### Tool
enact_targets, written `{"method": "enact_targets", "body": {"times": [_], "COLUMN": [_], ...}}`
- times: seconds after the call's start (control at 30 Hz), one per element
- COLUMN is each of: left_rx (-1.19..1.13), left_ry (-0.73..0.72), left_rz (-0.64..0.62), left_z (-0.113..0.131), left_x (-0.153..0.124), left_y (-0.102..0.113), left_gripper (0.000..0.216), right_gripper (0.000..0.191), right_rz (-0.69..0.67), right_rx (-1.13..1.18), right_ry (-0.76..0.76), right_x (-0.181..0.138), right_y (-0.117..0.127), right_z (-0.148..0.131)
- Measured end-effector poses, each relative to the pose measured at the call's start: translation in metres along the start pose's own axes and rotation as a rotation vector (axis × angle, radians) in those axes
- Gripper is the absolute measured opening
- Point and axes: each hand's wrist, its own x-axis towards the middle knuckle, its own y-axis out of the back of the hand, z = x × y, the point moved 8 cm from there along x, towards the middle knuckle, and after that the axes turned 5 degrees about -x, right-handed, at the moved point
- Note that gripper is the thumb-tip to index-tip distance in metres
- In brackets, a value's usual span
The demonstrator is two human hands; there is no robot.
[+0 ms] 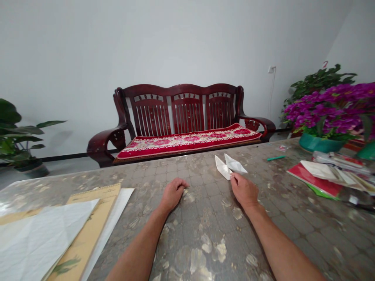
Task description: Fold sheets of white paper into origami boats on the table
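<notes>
My right hand (244, 190) is closed in a pinch on the near end of a small folded white paper figure (230, 165), which rests on the patterned table (205, 230) just beyond my fingers. My left hand (173, 192) lies on the table to the left, fingers curled into a loose fist with nothing visible in it. The two hands are about a hand's width apart.
Sheets of white paper (38, 238) and a tan booklet (88, 210) lie at the near left. A stack of red and white papers (328, 175), a green pen (275, 158) and potted purple flowers (331, 113) sit at the right. A wooden bench (181, 121) stands behind the table.
</notes>
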Motion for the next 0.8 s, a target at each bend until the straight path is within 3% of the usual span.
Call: {"method": "enact_targets", "body": {"times": [0.43,0.57,0.7,0.8], "left_rx": [0.002,0.011,0.077,0.121], "left_ry": [-0.002,-0.005,0.018,0.051], "left_rz": [-0.011,-0.013,-0.013,-0.007], "left_z": [-0.002,-0.002,0.001,0.005], "left_x": [0.0,0.001,0.0,-0.002], "left_y": [-0.001,-0.001,-0.002,-0.003], "left_gripper": [0.026,0.026,0.028,0.032], "right_gripper": [0.041,0.042,0.035,0.032], "right_rz": [-0.002,0.1,0.327,0.305], "right_rx": [0.036,0.072,0.142,0.213], "right_ry": [-0.032,-0.031,0.198,0.473], "right_x": [0.001,0.0,-0.012,-0.028], "right_y": [-0.001,0.005,0.019,0.013], "right_z": [0.001,0.003,-0.013,-0.039]}}
